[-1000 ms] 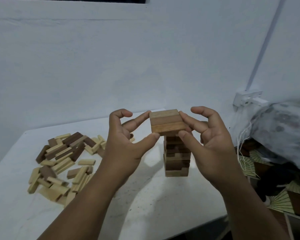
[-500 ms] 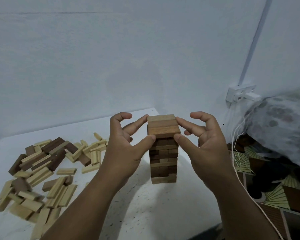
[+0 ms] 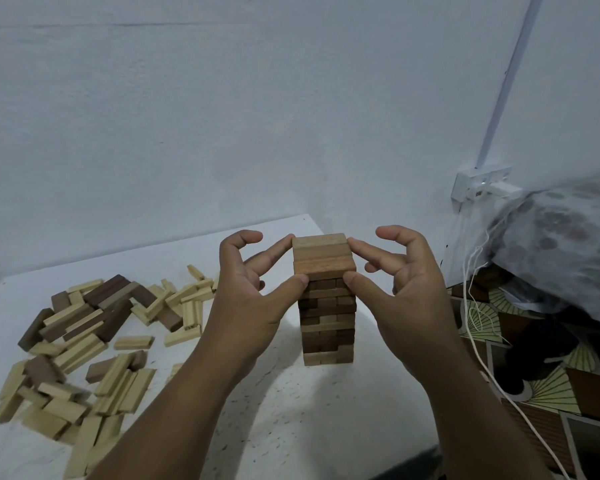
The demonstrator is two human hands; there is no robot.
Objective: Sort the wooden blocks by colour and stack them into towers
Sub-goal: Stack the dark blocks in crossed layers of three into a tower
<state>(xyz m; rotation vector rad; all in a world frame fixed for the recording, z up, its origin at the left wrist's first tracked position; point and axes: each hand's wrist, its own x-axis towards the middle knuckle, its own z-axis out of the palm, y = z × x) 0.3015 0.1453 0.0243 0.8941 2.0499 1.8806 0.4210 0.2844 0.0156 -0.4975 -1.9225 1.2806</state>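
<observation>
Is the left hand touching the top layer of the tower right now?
Touching. The head view shows the left hand with thumb and forefinger pressed against the top layer of the tower.

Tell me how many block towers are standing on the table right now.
1. The tower stands at the table's right side, between the left hand and right hand. No others are visible.

Dim, cool, even light; my arms throw soft shadows toward me on the bench (image 3: 291,427). The wide lens bends the edges, and the far right looks slightly blurred, perhaps.
</observation>
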